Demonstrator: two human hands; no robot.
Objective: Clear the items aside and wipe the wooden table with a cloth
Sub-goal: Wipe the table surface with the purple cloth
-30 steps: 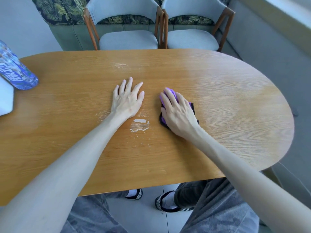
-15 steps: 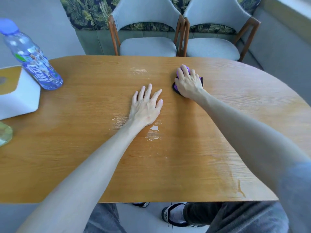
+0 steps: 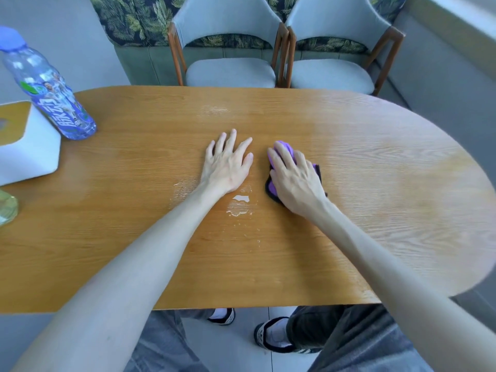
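A purple cloth (image 3: pixel 281 150) with a dark edge lies flat near the middle of the wooden worktop (image 3: pixel 375 183), pinned under the right hand (image 3: pixel 296 181), whose palm and spread fingers press down on it without curling around it; purple shows past the fingertips at 12 o'clock and along the thumb side at 9 o'clock. Just beside it at 9 o'clock, not touching it, the left hand (image 3: pixel 228 166) rests flat and open on the bare wood, fingers splayed toward 12 o'clock. At 6 o'clock from that hand, by the wrist, pale streaks and flecks (image 3: pixel 239 204) mark the wood. Well apart at 10 o'clock, near the worktop's edge, stands a clear plastic bottle (image 3: pixel 51 89) with a blue cap and blue label, touching a white box (image 3: pixel 26 149) with a yellow-brown top. At 12 o'clock beyond the worktop, two grey padded chairs (image 3: pixel 230 72) with wooden frames stand side by side.
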